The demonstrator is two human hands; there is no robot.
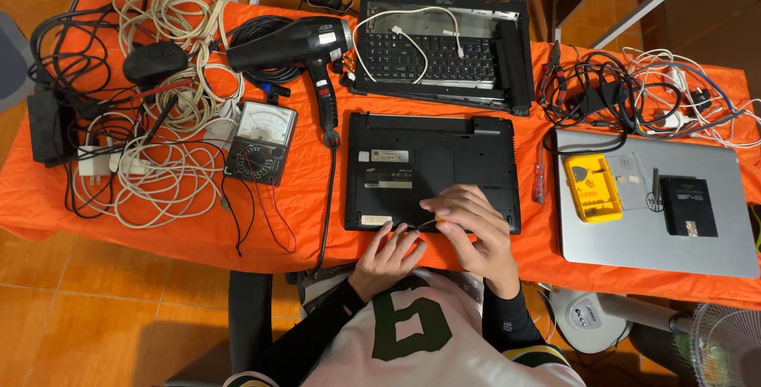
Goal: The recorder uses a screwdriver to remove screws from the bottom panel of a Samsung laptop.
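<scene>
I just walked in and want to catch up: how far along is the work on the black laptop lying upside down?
Done: the black laptop lies base up on the orange cloth, and a yellow bit case sits open nearby. In hand: the right hand holds a thin tool at the near edge while the left hand steadies there. Left: the base cover looks still in place.
</scene>
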